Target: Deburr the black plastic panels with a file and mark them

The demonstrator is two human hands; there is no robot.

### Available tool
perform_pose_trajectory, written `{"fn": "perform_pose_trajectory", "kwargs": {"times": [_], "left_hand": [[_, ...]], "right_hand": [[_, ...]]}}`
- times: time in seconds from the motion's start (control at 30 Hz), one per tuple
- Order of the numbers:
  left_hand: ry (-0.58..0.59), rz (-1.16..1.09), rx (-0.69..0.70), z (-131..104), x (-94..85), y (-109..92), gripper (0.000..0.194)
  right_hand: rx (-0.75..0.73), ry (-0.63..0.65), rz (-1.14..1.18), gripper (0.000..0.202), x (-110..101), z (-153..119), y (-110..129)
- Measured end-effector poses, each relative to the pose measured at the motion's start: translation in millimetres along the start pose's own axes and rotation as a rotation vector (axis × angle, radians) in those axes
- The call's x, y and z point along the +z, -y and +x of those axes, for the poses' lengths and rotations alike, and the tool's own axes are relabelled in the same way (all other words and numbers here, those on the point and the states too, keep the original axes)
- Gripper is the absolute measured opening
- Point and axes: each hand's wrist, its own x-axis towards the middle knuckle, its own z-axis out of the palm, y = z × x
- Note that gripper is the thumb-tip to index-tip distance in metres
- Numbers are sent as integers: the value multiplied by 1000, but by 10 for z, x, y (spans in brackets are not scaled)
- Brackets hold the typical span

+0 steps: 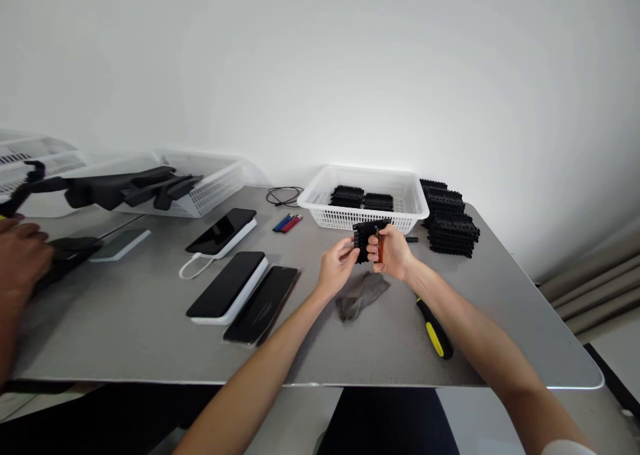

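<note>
Between my hands, just in front of the white basket, is a black toothed part (364,240). My left hand (337,265) pinches its left edge between thumb and fingers. Wrapped in my right hand (390,251) is an orange-handled tool (381,249), its tip against the black part and mostly hidden. Below my hands a crumpled grey cloth (362,296) lies on the table. A black and yellow screwdriver handle (435,329) lies beneath my right forearm, its front end hidden partly by the arm.
The white basket (320,216) holds black toothed parts; more are stacked (453,228) to its right. Phones and power banks (227,287), two lighters (291,223) and a black cable (284,195) lie left. Another person's hand (23,255) is at far left, near baskets of black parts.
</note>
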Motion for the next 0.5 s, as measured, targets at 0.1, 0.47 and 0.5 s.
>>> {"fn": "perform_pose_trajectory", "kwargs": {"times": [0.1, 0.47, 0.5], "left_hand": [[-21, -9, -8, 7, -3, 13, 37], [3, 54, 25, -24, 5, -17, 38], [6, 61, 30, -29, 7, -26, 38]], "right_hand": [[-24, -10, 76, 17, -3, -13, 11], [-21, -34, -51, 17, 14, 5, -6], [-17, -39, -85, 17, 13, 12, -11]]}}
